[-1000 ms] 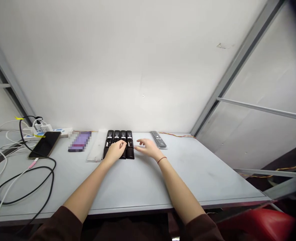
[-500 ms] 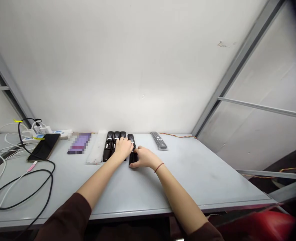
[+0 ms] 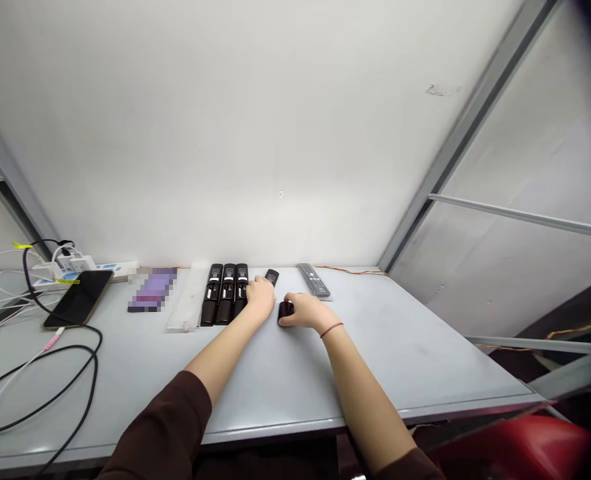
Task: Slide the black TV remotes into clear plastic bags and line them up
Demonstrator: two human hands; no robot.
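My left hand [image 3: 261, 298] is closed over a black remote control [image 3: 271, 275] lying at a slant. Only its top end shows past my fingers; the rest is hidden. Just to the right, my right hand [image 3: 306, 312] grips a short, dark, curved piece [image 3: 285, 314] that looks like the remote's battery cover, low over the table. Left of my hands, three black remotes [image 3: 226, 293] lie face down side by side, their battery compartments uncovered. My left hand partly hides the lower part of the rightmost one.
A plastic-wrapped remote [image 3: 314, 280] lies behind my right hand. To the left are a clear plastic sleeve [image 3: 188, 300], a pixelated purple item [image 3: 154, 289], a phone [image 3: 79, 299], a power strip [image 3: 120, 271] and looped cables [image 3: 95, 367]. A white wall [image 3: 275, 133] closes off the back.
My right hand has moved right with the dark piece, away from the remote. My left hand has also shifted right, and the remote under it has turned to a slant. The view has shifted slightly.
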